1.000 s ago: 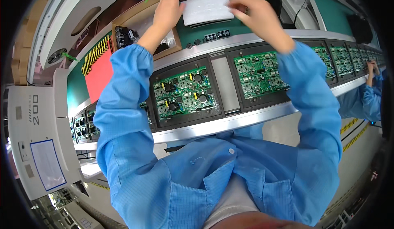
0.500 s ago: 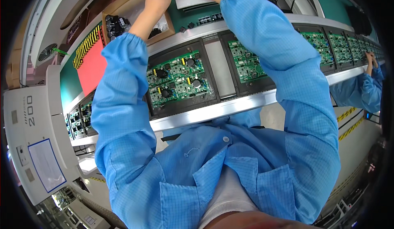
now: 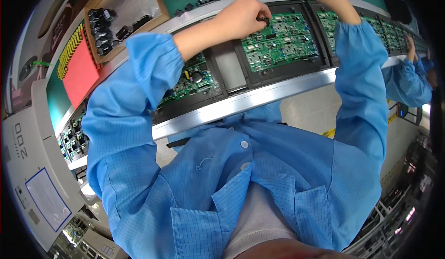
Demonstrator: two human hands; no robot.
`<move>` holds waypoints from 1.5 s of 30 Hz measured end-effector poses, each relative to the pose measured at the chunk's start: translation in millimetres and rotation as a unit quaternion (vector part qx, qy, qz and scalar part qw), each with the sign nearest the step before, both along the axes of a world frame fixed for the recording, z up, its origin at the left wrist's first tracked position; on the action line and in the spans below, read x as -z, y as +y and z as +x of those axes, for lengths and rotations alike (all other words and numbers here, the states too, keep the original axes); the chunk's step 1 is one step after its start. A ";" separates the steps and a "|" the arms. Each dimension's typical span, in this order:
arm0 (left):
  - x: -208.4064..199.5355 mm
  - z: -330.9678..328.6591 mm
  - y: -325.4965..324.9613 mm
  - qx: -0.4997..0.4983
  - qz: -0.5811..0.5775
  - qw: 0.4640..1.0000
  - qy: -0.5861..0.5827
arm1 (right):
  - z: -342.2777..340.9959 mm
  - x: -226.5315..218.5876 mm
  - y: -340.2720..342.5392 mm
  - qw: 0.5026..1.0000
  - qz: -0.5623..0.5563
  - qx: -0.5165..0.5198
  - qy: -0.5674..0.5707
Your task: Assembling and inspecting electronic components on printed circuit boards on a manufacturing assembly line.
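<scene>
Currently: left hand (image 3: 238, 20) pinched on small black component (image 3: 265, 21), held over green circuit board (image 3: 282, 41) in black carrier. Right hand out of view above frame; state cannot be told. Risk: misaligned leads bend, or component drops among neighbouring parts.

One head-worn fisheye view looks steeply down the person's own blue-smocked chest (image 3: 241, 180) onto the conveyor surface (image 3: 241, 103) close below; straight edges bow near the rim, and a co-worker's sleeve (image 3: 408, 80) shows far right
</scene>
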State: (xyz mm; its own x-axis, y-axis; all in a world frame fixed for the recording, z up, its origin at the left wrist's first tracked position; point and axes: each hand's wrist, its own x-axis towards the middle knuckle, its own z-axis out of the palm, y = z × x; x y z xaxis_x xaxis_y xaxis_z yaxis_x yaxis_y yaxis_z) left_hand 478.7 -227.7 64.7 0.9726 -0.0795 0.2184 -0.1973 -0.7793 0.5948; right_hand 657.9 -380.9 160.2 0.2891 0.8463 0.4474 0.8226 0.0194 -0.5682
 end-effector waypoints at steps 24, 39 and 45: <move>35.2 63.5 -20.3 -0.028 0.199 0.980 -0.002 | 31.5 95.9 -81.5 0.975 -0.191 -0.005 -0.116; 27.3 19.1 -60.9 0.039 0.086 0.995 0.041 | 30.5 83.2 -83.9 0.977 -0.189 0.027 -0.099; 17.4 14.8 -75.0 0.040 0.123 0.989 0.075 | 33.0 109.7 -140.2 0.985 -0.159 0.057 0.031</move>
State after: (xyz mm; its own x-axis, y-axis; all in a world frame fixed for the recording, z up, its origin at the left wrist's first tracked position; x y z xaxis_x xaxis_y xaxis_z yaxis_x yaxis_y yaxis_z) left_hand 493.5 -302.7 47.3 0.9809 -0.1911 0.0360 -0.1885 -0.8892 0.4169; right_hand 690.9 -521.0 50.4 0.4087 0.9013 0.1434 0.7727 -0.2581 -0.5800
